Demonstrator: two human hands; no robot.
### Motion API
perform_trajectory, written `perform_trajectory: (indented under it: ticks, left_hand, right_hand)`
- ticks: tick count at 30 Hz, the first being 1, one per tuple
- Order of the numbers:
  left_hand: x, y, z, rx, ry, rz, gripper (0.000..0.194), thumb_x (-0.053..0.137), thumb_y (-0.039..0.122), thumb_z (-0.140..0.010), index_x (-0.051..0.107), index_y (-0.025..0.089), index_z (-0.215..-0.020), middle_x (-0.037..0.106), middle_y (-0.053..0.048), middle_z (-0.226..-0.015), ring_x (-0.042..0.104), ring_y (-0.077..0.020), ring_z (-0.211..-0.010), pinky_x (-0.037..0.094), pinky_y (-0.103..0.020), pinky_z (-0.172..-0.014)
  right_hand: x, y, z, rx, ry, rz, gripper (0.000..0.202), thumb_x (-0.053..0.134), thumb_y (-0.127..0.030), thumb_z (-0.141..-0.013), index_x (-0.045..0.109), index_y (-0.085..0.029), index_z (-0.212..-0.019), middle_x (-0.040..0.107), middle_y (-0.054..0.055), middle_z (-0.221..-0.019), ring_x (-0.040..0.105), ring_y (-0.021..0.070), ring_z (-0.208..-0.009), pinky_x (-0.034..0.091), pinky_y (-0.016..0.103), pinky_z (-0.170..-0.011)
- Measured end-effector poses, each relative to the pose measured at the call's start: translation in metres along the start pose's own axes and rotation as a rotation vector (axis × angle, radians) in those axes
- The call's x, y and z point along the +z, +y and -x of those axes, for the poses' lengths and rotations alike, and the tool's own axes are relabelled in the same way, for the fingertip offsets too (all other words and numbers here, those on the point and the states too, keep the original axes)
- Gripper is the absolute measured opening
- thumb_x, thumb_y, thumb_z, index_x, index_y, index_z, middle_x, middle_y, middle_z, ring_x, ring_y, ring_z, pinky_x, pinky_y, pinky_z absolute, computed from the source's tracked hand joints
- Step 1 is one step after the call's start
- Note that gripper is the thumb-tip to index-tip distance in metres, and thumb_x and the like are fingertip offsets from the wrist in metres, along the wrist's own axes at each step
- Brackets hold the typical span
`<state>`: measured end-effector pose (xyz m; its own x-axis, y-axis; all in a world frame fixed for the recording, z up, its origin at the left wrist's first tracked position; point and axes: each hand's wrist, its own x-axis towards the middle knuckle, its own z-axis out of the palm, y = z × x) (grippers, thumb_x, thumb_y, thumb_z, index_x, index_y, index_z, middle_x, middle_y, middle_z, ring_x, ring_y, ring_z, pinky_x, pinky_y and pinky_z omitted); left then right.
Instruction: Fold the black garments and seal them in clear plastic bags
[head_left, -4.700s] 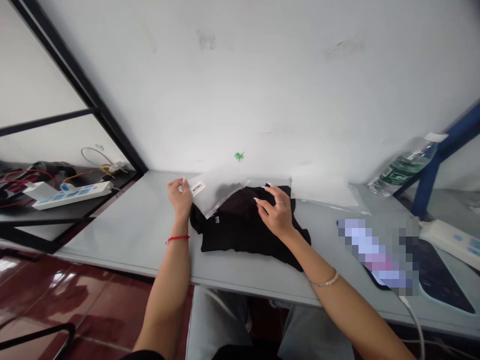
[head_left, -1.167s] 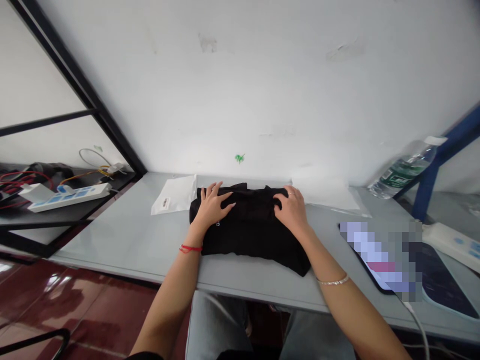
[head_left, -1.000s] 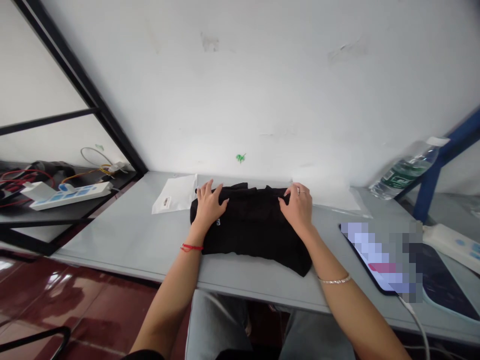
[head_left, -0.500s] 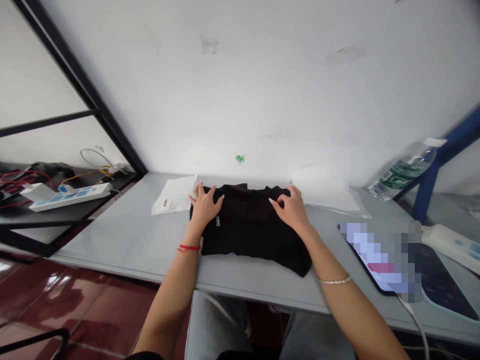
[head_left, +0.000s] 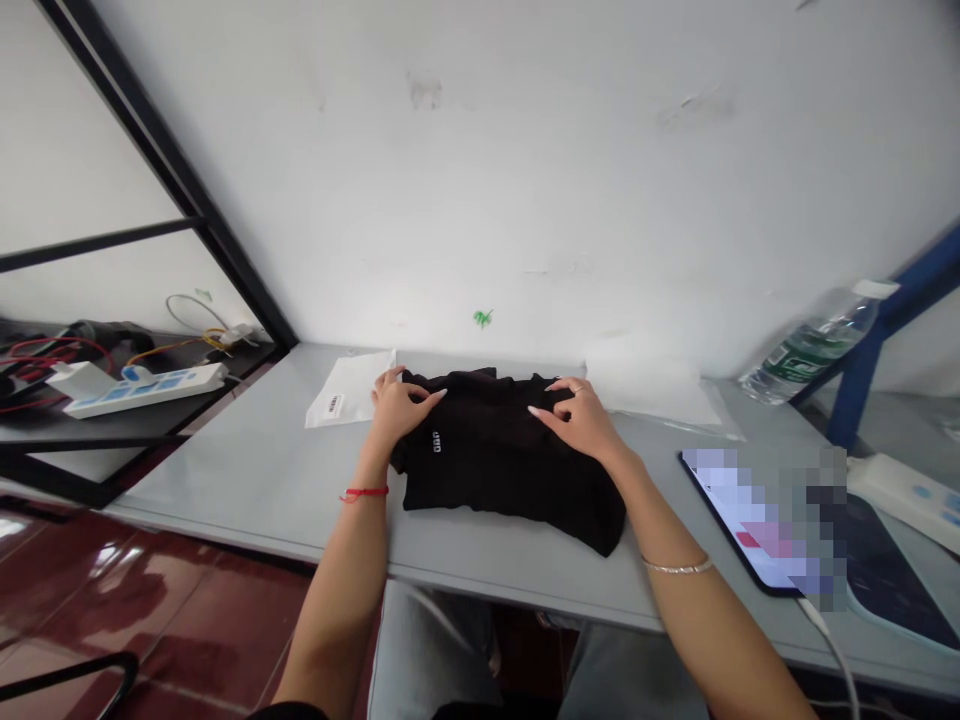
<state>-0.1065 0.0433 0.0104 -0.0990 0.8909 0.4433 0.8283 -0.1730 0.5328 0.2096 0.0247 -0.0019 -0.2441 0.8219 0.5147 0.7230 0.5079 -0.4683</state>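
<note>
A black garment (head_left: 510, 460) lies folded on the grey table, with small white lettering near its left side. Its top edge is rumpled, and its lower right corner hangs down toward the table's front. At its upper left edge, my left hand (head_left: 399, 408) has its fingers curled round the fabric, thumb pointing inward. My right hand (head_left: 579, 415) grips the upper right part, thumb and index finger bent toward each other on the cloth. Parts of the fingertips of both hands are hidden by the hands and fabric.
Behind the garment lie a white labelled packet (head_left: 346, 388) and a clear plastic bag (head_left: 660, 392). On the right are a lit phone (head_left: 739, 520), a dark phone (head_left: 892, 570), a power strip (head_left: 915, 500) and a leaning water bottle (head_left: 817, 345). Another power strip (head_left: 146, 390) sits on the left shelf.
My left hand has shifted slightly left and its thumb now lies more level; the garment's left edge is bunched. My right hand has moved a little, its fingers drawn in over the cloth.
</note>
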Motion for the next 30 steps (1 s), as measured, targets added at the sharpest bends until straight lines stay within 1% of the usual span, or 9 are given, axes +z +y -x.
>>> perform_trajectory:
  ticks: [6,13,15,17,19,21,25,28,30]
  left_hand:
    - [-0.018,0.012,0.0,0.162,0.011,0.118,0.045,0.068,0.046,-0.079,0.053,0.02,-0.046,0.061,-0.007,-0.113,0.047,-0.0277,-0.117,0.038,-0.045,-0.107]
    - [-0.028,0.016,-0.001,0.189,0.101,0.262,0.051,0.057,0.047,-0.085,0.049,0.02,-0.042,0.061,-0.006,-0.09,0.056,-0.0208,-0.095,0.044,-0.04,-0.1]
    - [-0.033,0.015,-0.001,0.203,-0.014,0.372,0.054,0.057,0.054,-0.083,0.052,0.021,-0.04,0.063,-0.007,-0.093,0.059,-0.0227,-0.096,0.044,-0.043,-0.101]
    - [-0.04,0.015,-0.001,0.265,-0.285,0.548,0.056,0.057,0.061,-0.08,0.058,0.021,-0.041,0.067,-0.01,-0.099,0.061,-0.0268,-0.1,0.045,-0.046,-0.101]
    - [-0.045,0.016,-0.001,0.36,-0.559,0.754,0.055,0.058,0.065,-0.077,0.065,0.021,-0.045,0.069,-0.012,-0.104,0.062,-0.032,-0.105,0.046,-0.049,-0.101]
    - [-0.045,0.019,-0.001,0.404,-0.646,0.907,0.056,0.058,0.065,-0.078,0.068,0.021,-0.046,0.07,-0.012,-0.105,0.061,-0.035,-0.109,0.045,-0.051,-0.102]
    - [-0.033,0.029,0.002,0.267,-0.432,0.771,0.041,0.056,0.055,-0.087,0.078,0.022,-0.075,0.068,-0.009,-0.116,0.059,-0.0301,-0.116,0.042,-0.045,-0.107]
    - [-0.017,0.035,0.006,0.276,-0.315,0.479,0.04,0.063,0.055,-0.082,0.074,0.024,-0.105,0.06,-0.007,-0.132,0.052,-0.0284,-0.126,0.036,-0.043,-0.112]
    - [-0.006,0.037,0.009,0.346,-0.366,0.283,0.062,0.073,0.059,-0.07,0.065,0.027,-0.123,0.049,-0.007,-0.144,0.041,-0.0314,-0.136,0.026,-0.048,-0.117]
  right_hand:
    - [-0.017,-0.008,0.002,-0.051,-0.281,-0.1,0.024,0.075,-0.045,-0.075,0.071,-0.022,-0.066,0.049,0.007,-0.143,0.031,0.0342,-0.14,0.037,0.057,-0.108]
    - [-0.035,-0.017,0.0,-0.186,-0.557,-0.31,0.049,0.052,-0.049,-0.092,0.069,-0.027,-0.052,0.06,-0.002,-0.134,0.036,0.0262,-0.14,0.037,0.051,-0.112]
    - [-0.031,-0.016,0.0,-0.123,-0.512,-0.277,0.051,0.056,-0.05,-0.089,0.064,-0.025,-0.045,0.065,0.001,-0.125,0.04,0.0269,-0.137,0.04,0.049,-0.11]
    - [-0.026,-0.013,0.001,-0.05,-0.444,-0.216,0.046,0.065,-0.052,-0.082,0.063,-0.024,-0.046,0.064,0.004,-0.125,0.04,0.0298,-0.136,0.04,0.051,-0.108]
    - [-0.022,-0.01,0.001,-0.015,-0.4,-0.159,0.034,0.073,-0.052,-0.074,0.067,-0.023,-0.057,0.057,0.007,-0.133,0.035,0.0324,-0.138,0.037,0.053,-0.109]
    - [-0.02,-0.008,0.001,-0.01,-0.388,-0.109,0.03,0.079,-0.051,-0.067,0.072,-0.024,-0.079,0.047,0.008,-0.142,0.028,0.0333,-0.142,0.032,0.053,-0.112]
    - [-0.021,-0.008,0.003,0.018,-0.49,-0.005,0.091,0.084,-0.056,-0.054,0.05,-0.034,-0.135,0.023,0.007,-0.157,0.008,0.0333,-0.148,0.022,0.056,-0.116]
    - [-0.023,-0.01,0.004,0.053,-0.602,0.047,0.111,0.083,-0.063,-0.049,0.034,-0.039,-0.146,0.011,0.005,-0.161,-0.002,0.0341,-0.148,0.016,0.056,-0.117]
    - [-0.023,-0.01,0.004,0.072,-0.65,0.068,0.117,0.082,-0.068,-0.046,0.032,-0.039,-0.147,0.008,0.005,-0.162,-0.005,0.0349,-0.148,0.014,0.056,-0.118]
